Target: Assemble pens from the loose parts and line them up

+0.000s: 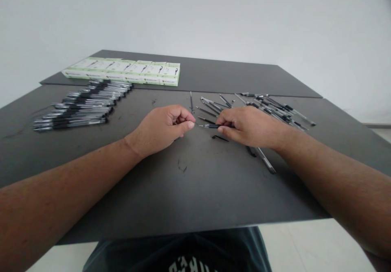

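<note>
Head view: the right hand (pixel 247 125), bare, grips a slim pen with a black rubber grip and a pale pointed tip (pixel 209 126) between thumb and fingers. The pen's front part sticks out past the fingertips toward the left, lying almost level, while its rear is hidden inside the hand. Its tip stops just beside the left hand (pixel 166 127), whose thumb and forefinger are brought together at the ends, the other fingers curled in; whatever may be pinched there is too small to tell.

Just below the pen's front part, a thin black hooked plastic piece (pixel 220 138) lies on the matte dark grey table (pixel 198 198). A clear, narrow plastic tube (pixel 266 161) slants out from under the right hand. Beyond the gap between the hands rests a thin dark rod (pixel 191 102); loose clear-and-black pens (pixel 282 113) are scattered behind the right hand. Farther left, clear pens with black grips (pixel 73 108) lie side by side, near a row of green-and-white cardboard boxes (pixel 128 71).
</note>
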Action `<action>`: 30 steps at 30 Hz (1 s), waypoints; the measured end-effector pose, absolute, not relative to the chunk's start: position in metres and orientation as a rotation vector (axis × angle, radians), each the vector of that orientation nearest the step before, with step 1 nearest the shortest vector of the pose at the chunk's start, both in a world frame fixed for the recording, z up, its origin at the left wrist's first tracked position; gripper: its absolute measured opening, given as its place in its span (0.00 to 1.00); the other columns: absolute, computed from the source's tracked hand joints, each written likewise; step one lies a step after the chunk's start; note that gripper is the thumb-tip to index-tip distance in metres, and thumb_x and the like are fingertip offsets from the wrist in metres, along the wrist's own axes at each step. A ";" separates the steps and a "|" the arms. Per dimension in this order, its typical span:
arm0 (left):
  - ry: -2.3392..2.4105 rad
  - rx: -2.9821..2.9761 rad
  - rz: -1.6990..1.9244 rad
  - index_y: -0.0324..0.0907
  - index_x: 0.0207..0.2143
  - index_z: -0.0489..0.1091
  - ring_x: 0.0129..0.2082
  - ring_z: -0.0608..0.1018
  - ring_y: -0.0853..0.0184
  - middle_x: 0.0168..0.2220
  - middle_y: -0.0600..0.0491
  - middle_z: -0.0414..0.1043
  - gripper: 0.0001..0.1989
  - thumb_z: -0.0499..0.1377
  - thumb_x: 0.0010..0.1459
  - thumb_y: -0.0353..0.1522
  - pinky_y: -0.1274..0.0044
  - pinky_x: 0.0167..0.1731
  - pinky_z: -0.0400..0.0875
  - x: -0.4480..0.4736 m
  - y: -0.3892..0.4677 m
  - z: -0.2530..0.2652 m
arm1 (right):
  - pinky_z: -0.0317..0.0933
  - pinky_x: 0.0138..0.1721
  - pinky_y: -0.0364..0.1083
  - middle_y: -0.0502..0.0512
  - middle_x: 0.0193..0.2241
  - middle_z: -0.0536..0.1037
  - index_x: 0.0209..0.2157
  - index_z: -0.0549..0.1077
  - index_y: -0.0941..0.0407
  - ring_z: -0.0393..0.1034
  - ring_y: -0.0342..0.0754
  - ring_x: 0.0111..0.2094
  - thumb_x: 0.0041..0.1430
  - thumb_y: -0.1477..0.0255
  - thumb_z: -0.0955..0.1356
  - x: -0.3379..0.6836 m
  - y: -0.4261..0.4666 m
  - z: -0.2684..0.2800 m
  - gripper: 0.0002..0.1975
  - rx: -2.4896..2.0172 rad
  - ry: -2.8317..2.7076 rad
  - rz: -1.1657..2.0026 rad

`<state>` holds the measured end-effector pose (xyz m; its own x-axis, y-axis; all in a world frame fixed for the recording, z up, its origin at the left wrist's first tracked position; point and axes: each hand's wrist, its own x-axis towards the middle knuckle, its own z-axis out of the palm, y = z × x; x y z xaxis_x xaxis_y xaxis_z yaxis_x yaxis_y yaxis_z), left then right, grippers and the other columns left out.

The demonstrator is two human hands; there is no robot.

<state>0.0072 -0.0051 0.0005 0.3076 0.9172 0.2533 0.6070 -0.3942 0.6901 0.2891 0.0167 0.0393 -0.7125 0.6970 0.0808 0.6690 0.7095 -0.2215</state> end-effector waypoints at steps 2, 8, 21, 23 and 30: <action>1.355 2.073 0.888 0.44 0.41 0.80 0.26 0.82 0.66 0.28 0.55 0.82 0.12 0.63 0.62 0.42 0.75 0.28 0.72 0.007 -0.005 0.000 | 0.58 0.34 0.45 0.52 0.32 0.83 0.44 0.80 0.55 0.73 0.47 0.31 0.69 0.65 0.68 0.289 0.017 0.039 0.11 -1.110 -2.755 0.273; 1.301 1.972 0.924 0.44 0.40 0.79 0.27 0.83 0.65 0.28 0.54 0.82 0.12 0.66 0.58 0.41 0.75 0.30 0.75 0.009 -0.004 -0.006 | 0.57 0.35 0.45 0.53 0.32 0.83 0.43 0.80 0.55 0.73 0.48 0.31 0.68 0.66 0.68 0.288 0.015 0.040 0.10 -1.111 -2.733 0.257; 1.328 2.030 0.906 0.44 0.36 0.78 0.29 0.82 0.66 0.28 0.53 0.82 0.11 0.68 0.57 0.41 0.77 0.29 0.73 0.012 -0.008 -0.008 | 0.57 0.36 0.46 0.53 0.34 0.83 0.43 0.79 0.54 0.73 0.48 0.33 0.69 0.66 0.68 0.285 0.014 0.036 0.09 -1.052 -2.772 0.229; 1.323 2.054 0.901 0.44 0.35 0.78 0.30 0.82 0.65 0.30 0.53 0.83 0.10 0.68 0.57 0.41 0.77 0.29 0.73 0.014 -0.010 -0.008 | 0.57 0.36 0.46 0.53 0.34 0.83 0.43 0.79 0.54 0.73 0.48 0.33 0.69 0.66 0.68 0.284 0.013 0.034 0.09 -1.035 -2.779 0.234; 1.276 2.101 0.883 0.45 0.33 0.78 0.30 0.81 0.65 0.29 0.54 0.81 0.08 0.66 0.58 0.40 0.76 0.29 0.72 0.019 -0.016 -0.005 | 0.59 0.37 0.46 0.55 0.36 0.84 0.44 0.79 0.55 0.74 0.49 0.35 0.69 0.67 0.68 0.278 0.005 0.037 0.09 -1.008 -2.803 0.274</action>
